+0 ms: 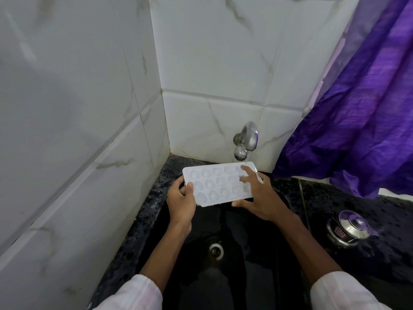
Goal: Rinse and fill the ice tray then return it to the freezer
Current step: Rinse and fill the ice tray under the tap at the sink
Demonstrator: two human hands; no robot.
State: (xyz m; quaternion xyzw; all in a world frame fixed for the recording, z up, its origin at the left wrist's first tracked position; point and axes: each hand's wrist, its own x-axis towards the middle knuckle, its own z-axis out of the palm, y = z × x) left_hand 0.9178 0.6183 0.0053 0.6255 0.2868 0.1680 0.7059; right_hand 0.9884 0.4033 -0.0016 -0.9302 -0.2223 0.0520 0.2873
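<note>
Head view, and we're right at the sink [156,211], a black basin set in a speckled dark counter, with the white ice tray [220,183] held level above it under the chrome tap [245,139]. Water is running, a thin stream landing at the tray's far right corner, so this looks like the rinse or the start of the fill. The left hand [181,200] clamps the tray's near-left end, thumb on top of the rim and fingers curled beneath. The right hand [260,195] supports the right end, thumb along the near edge, and its fingers [248,173] are spread loosely over the right-hand cavities, touching or just above them; which, I can't tell. Most of the heart-shaped cavities lie between the two hands. Next up, I'd say: slide the tray beneath the stream so every cavity gets water, keeping it flat to avoid spilling.
</note>
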